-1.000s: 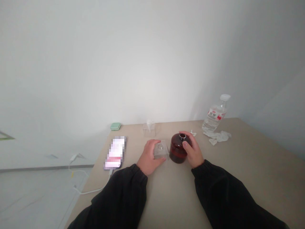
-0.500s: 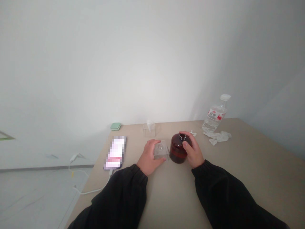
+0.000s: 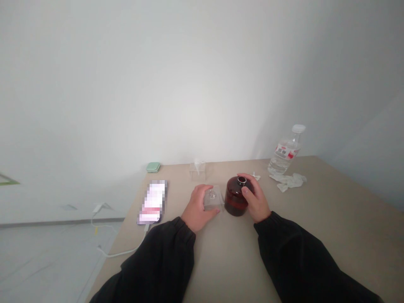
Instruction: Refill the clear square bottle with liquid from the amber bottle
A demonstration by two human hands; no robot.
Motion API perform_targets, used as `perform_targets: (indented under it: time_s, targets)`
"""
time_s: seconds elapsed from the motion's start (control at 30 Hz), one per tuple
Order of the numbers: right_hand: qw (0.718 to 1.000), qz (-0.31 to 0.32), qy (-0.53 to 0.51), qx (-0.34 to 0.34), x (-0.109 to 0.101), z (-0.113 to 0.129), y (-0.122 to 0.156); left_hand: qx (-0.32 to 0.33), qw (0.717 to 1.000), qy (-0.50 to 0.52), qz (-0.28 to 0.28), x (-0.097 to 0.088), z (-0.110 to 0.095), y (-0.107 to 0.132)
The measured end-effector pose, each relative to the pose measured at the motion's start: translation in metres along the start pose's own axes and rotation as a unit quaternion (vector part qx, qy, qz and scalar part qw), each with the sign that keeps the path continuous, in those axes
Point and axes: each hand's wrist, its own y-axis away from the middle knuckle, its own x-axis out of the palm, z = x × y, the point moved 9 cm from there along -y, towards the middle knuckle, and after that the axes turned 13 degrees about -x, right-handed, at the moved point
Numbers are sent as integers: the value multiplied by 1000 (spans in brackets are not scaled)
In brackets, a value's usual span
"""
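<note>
In the middle of the table, my left hand (image 3: pixel 199 207) grips a clear, square-sided container (image 3: pixel 212 204) with a small round opening on top, thumb on the near side and fingers on the far side. Just right of it stands a dark red-brown glass bottle (image 3: pixel 235 200) with a short open neck and a pale rim. Wrapped around the bottle's right side is my right hand (image 3: pixel 257 202), its thumb on the shoulder near the neck. The bottle is upright and close beside the clear container; whether the two touch I cannot tell.
A phone (image 3: pixel 154 200) with a white charging cable (image 3: pixel 126 253) lies at left. Along the back are a green case (image 3: pixel 153 167), a clear box (image 3: pixel 198 173) with tissue, and a tilted water bottle (image 3: pixel 284 152). Crumpled tissue (image 3: pixel 290 182) lies beneath the bottle.
</note>
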Motion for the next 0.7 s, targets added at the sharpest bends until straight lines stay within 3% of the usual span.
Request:
perform_targets:
  time_s: [0.7]
  targets:
    - [1000,-3,4,8,0,2,-1,-4,1000,3,-1,-1,-1,0]
